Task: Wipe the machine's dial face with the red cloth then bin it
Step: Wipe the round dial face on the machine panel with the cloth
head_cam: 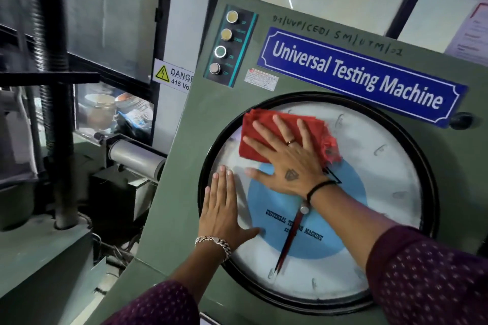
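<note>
Now wiping the dial, upper left.
Right hand (287, 155) lies flat and spread, pressing the red cloth (266, 137) against the dial (369, 166); left hand (224, 208) rests open on its left rim, holding nothing. Next, probably sweep across the unwiped face; no bin visible.

Right hand (286, 155) pressed flat, fingers spread wide, palm down, ring on one finger, dark band at the wrist, forearm reaching in from lower right in a maroon dotted sleeve. Left hand (224, 208) laid flat too, fingers together pointing up, thumb out, chain bracelet at wrist.
</note>
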`<state>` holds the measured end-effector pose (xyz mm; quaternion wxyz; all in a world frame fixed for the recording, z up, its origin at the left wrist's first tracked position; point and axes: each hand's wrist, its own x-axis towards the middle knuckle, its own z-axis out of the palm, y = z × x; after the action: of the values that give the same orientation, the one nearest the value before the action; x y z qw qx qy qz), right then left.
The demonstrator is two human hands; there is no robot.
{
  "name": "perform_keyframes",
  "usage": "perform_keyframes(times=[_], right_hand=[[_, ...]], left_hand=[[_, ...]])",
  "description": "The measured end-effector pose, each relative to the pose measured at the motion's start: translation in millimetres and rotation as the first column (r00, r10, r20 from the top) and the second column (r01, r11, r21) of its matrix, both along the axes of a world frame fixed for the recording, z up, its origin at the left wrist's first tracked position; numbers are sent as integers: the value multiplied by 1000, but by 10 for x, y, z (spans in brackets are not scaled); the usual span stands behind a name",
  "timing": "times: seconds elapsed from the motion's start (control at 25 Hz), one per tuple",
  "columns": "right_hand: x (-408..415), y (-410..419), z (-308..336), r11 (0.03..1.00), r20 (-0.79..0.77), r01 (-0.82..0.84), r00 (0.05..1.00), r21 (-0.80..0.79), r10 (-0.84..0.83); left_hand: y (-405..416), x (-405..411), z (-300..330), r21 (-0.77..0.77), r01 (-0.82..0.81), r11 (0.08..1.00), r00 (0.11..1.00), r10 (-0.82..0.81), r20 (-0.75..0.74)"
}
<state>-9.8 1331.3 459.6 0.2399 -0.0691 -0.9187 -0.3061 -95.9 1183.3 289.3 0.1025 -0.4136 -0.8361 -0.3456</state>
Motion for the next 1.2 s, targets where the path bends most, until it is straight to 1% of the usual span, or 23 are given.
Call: perform_keyframes(times=[0.08, 0.12, 0.2, 0.24, 0.32, 0.4, 0.44, 0.48, 0.56, 0.64, 0.68, 0.72, 0.76, 0.8, 0.88, 0.96, 1.04, 1.08, 1.12, 1.2], right_hand=[[-232, -137, -30, 999, -15, 31, 999, -27, -31], [-225, -167, -160, 1000, 7, 3, 1000, -6, -3], [84, -53, -385, 996, 81, -62, 995, 70, 57], [293, 84, -387, 993, 101, -77, 993, 91, 67], [582, 335, -188, 994, 35, -27, 999, 108, 23], [524, 411, 81, 998, -112, 60, 992, 36, -56], [430, 382, 131, 995, -149, 98, 984, 5, -96], [362, 324, 68, 994, -160, 107, 981, -4, -107], [454, 301, -264, 998, -105, 47, 994, 31, -43], [910, 468, -515, 997, -47, 14, 999, 70, -11], [1135, 589, -517, 996, -59, 25, 998, 85, -20], [1270, 687, -432, 994, -101, 73, 993, 84, -64], [1290, 747, -293, 991, -172, 128, 978, 48, -118], [1229, 779, -152, 985, -251, 173, 953, -16, -171], [1024, 706, -50, 972, -316, 208, 920, -110, -233], [1067, 598, -342, 977, -320, 179, 924, -119, -208], [1433, 575, -774, 977, -327, 174, 923, -122, -205], [1627, 592, -927, 970, -345, 200, 909, -137, -236], [1740, 629, -960, 955, -378, 249, 878, -164, -293], [1661, 674, -702, 900, -485, 308, 763, -308, -427]], left_hand=[[-8, 22, -35, -10, -15, 1000, 1000, 15, 18], [-10, 45, -52, -13, -20, 1000, 999, 20, 30], [-21, 94, -50, -8, -14, 1000, 999, 14, 42], [-29, 102, -25, -16, -3, 1000, 999, 4, 38], [-30, 85, 75, -34, 13, 999, 1000, -13, -9], [11, 35, 242, -20, 13, 1000, 998, -14, -56], [57, 13, 338, -7, 15, 1000, 998, -16, -67], [109, -6, 415, 7, 17, 1000, 997, -16, -73], [189, -31, 505, 24, 6, 1000, 996, -3, -95], [212, -45, 531, 3, 12, 1000, 992, -12, -127], [198, -61, 536, -11, 16, 1000, 989, -18, -145], [181, -78, 559, -27, 23, 999, 984, -28, -174], [171, -96, 605, -47, 37, 998, 976, -46, -214], [188, -104, 679, -64, 53, 997, 963, -68, -262], [264, -114, 905, -79, 71, 994, 930, -94, -355], [373, -82, 1162, -102, 82, 991, 890, -119, -441], [468, -57, 1374, -148, 87, 985, 831, -154, -535], [502, -63, 1453, -172, 91, 981, 801, -175, -573], [531, -72, 1513, -190, 95, 977, 771, -193, -606], [583, -67, 1604, -225, 96, 970, 717, -224, -660]])
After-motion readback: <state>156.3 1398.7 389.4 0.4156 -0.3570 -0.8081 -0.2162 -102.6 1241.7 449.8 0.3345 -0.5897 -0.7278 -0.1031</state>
